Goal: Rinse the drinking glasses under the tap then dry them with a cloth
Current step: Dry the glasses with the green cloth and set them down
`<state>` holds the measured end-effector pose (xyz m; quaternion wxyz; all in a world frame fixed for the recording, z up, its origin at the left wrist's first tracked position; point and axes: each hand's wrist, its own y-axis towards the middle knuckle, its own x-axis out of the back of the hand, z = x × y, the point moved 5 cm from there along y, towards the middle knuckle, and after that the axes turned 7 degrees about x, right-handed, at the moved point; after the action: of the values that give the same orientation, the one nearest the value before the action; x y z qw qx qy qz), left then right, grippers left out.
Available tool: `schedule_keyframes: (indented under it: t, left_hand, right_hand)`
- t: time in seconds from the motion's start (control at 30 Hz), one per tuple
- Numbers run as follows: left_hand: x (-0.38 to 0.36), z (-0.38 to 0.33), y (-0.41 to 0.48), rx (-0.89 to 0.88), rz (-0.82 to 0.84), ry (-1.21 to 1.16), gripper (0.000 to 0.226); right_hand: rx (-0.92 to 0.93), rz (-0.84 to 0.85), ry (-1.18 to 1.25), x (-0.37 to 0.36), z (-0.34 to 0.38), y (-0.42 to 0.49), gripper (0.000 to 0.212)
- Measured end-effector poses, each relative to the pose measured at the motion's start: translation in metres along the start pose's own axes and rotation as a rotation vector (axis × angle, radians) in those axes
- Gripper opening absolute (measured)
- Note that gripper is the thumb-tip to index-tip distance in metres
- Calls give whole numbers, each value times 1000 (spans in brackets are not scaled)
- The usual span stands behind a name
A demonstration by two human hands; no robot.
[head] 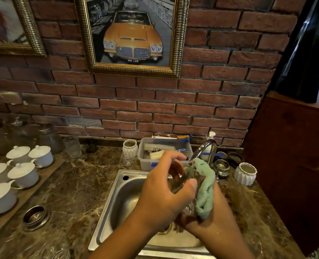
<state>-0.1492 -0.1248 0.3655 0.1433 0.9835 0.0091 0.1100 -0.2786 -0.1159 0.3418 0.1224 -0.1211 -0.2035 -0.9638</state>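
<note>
Fingers [173,156] of the left hand [164,195] curl round a clear drinking glass [179,184], thumb across its near side, holding it over the steel sink [117,193]. The right hand [220,223] bears a green cloth [205,189] against the glass; its fingers are hidden under the cloth, so how far they curl cannot be told. Just behind stands the tap [205,147], and beside it a plastic tub [145,161] with a scrubbing brush [158,146]. 2 white ribbed pots [130,149] [245,174] sit on the marble table [76,184]. White lidded cups [23,174] stand at the left, well apart from the sink.
</note>
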Motion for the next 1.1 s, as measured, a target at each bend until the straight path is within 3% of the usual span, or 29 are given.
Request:
schedule_keyframes:
  t: [0.17, 0.23, 0.3, 0.33, 0.37, 0.47, 0.53, 0.57, 0.67, 0.7, 0.77, 0.87, 0.9, 0.97, 1.03, 1.1]
  left_hand:
    - [-4, -22, -7, -183, 171, 40, 43]
    - [-7, -27, -10, -229, 227, 70, 46]
    - [-9, -28, -9, -250, 265, 94, 50]
    - [-10, -27, -7, -243, 277, 94, 52]
    - [-10, -26, -5, -225, 276, 87, 53]
    - [-8, -17, -1, -148, 197, 49, 55]
    - [-9, -9, 1, -71, 110, 10, 53]
    - [-10, -5, 2, -27, 66, -9, 50]
    - [-14, 8, 8, 108, 4, -78, 50]
    - [-15, 11, 9, 154, 9, -106, 53]
    - [-17, 15, 10, 209, 12, -142, 56]
    - [-11, 13, 6, 174, -30, -115, 52]
    - [-9, 10, 3, 139, -33, -99, 50]
    - [-5, 3, 0, 48, -12, -53, 48]
    - [-2, -5, -1, -40, 53, -1, 50]
    - [-1, -14, -2, -116, 159, 23, 53]
  right_hand:
    - [-194, 319, 623, 7, 5, -11, 72]
    - [-184, 268, 846, 6, 5, -18, 64]
    - [-186, 210, 737, 7, 5, -18, 93]
    - [-258, 188, 785, 11, -2, -16, 110]
    - [-284, 169, 863, 11, -4, -19, 113]
    - [-207, 192, 785, 6, 9, -18, 83]
    - [-207, 57, 667, 9, -8, -14, 72]
    - [-194, -3, 652, 7, -10, -5, 78]
    - [-150, -190, 573, 4, -33, -2, 127]
    - [-153, -236, 433, 3, -30, -5, 118]
    - [-211, -258, 429, -3, -25, -8, 81]
    - [-68, -170, 425, -9, -28, -5, 40]
    - [-109, -96, 549, -17, -22, -5, 38]
    - [-31, 8, 416, -9, -8, -1, 50]
    - [-97, 19, 370, 1, 0, -2, 59]
    - [-143, 116, 559, 8, 0, -10, 69]
